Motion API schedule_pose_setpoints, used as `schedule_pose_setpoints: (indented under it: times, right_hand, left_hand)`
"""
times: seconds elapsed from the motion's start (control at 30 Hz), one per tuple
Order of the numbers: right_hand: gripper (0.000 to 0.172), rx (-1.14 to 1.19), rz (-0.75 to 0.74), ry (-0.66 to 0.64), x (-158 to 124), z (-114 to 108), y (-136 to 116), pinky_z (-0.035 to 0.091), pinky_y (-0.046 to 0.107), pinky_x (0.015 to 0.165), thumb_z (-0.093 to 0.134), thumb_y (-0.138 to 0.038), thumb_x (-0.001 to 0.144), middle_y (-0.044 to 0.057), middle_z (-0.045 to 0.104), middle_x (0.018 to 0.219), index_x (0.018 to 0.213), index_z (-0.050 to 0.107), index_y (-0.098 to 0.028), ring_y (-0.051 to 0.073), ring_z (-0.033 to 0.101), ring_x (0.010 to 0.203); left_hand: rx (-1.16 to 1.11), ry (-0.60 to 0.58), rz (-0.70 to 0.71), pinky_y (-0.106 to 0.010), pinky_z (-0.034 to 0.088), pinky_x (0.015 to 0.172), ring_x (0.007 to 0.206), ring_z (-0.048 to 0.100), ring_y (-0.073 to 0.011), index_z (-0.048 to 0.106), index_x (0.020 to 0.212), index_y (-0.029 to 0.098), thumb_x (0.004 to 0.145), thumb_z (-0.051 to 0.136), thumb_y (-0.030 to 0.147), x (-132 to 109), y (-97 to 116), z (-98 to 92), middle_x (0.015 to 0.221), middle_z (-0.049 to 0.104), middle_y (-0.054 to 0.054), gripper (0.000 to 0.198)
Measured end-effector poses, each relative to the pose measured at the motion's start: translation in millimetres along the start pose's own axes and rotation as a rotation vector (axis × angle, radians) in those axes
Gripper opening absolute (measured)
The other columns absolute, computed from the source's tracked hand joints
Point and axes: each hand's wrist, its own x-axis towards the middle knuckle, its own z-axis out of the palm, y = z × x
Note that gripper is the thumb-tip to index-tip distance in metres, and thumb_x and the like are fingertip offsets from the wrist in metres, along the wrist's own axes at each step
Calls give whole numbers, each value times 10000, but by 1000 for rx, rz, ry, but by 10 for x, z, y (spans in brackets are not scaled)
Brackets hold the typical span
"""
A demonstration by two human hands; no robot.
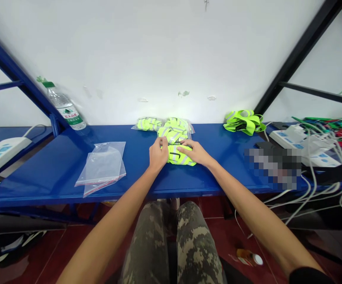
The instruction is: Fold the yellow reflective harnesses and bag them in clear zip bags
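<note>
A folded neon-yellow reflective strap (181, 156) with grey bands lies on the blue table in front of me. My left hand (159, 153) is closed on its left end, fingers bent and partly hidden. On the other side, my right hand (197, 152) grips the right end, with thumb and fingers on top of the fabric. Just behind it, several bagged bundles of the same yellow strap (175, 128) are piled together, and one clear-bagged bundle (147, 123) sits to their left. A loose yellow strap (243, 121) is heaped at the back right.
Clear zip bags (103, 165) lie on the table (55, 169) at left. A water bottle (66, 106) leans back left. White power strips (309, 148) and tangled cables crowd the right, near a blurred dark item (277, 163). Another bottle (248, 257) lies on the floor.
</note>
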Motion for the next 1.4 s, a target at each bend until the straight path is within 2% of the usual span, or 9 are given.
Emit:
schedule_pose_setpoints:
  times: [0.1,0.2,0.4,0.53,0.63,0.93,1.1,1.23,1.4]
  right_hand:
    - [450,85,71,10,60,57,27,503,326,795,701,-596,762,79,735,884,851,687,-156,214,669,854]
    - [431,-15,100,32,92,79,5,473,297,721,685,-578,788,72,740,824,815,717,-150,207,663,788]
    - [498,-278,13,-174,14,51,-105,476,344,886,450,-583,968,85,760,1068,1047,755,-197,264,679,1025]
    - [744,-337,52,-240,-55,54,-111,428,441,1077,691,-657,786,144,619,1388,1357,627,-184,341,565,1298]
    - [860,-296,74,-266,-79,81,-109,367,486,1147,736,-623,761,161,524,1487,1457,531,-162,347,491,1383]
    - [734,-157,63,-95,-56,184,-191,456,447,1057,856,-476,656,144,673,1290,1268,666,-118,322,618,1205]
    - [636,-56,43,-31,9,271,-239,480,422,1026,871,-463,616,106,732,1149,1137,718,-132,301,657,1128]
    - [671,28,46,34,20,342,-247,475,430,1050,889,-479,573,128,727,1181,1133,725,-146,311,645,1187]
    - [768,13,81,-31,35,390,-300,468,445,1063,905,-494,530,119,722,1216,1192,728,-147,342,633,1208]
  left_hand:
    - [92,-49,-10,-319,481,893,992,710,-245,696,1012,199,967,465,380,85,-12,64,1030,773,-91,297]
    - [161,-75,-25,-348,487,912,1030,710,-281,720,995,193,939,498,340,128,-40,113,1068,771,-120,272]
    - [165,-5,5,-337,502,901,991,716,-258,700,1068,172,908,513,250,98,-125,167,1001,776,-107,258]
    - [150,-75,-27,-356,501,952,1037,716,-263,705,1128,196,899,539,257,103,-159,149,1040,780,-100,289]
    - [112,-126,-7,-362,498,984,1046,717,-257,709,1155,197,904,538,250,106,-175,116,1043,779,-96,308]
    - [-188,-95,32,-289,542,855,939,733,-198,687,1171,175,927,528,271,116,-249,87,1120,760,-71,306]
    - [-173,4,6,-277,530,842,897,728,-189,725,998,171,916,518,231,122,-225,47,1002,776,-53,230]
    - [-119,83,7,-290,520,837,889,729,-209,722,866,174,909,524,252,88,-194,41,928,779,-58,217]
    - [-152,125,-24,-266,513,827,882,729,-194,730,903,172,906,529,232,83,-218,48,959,783,-61,210]
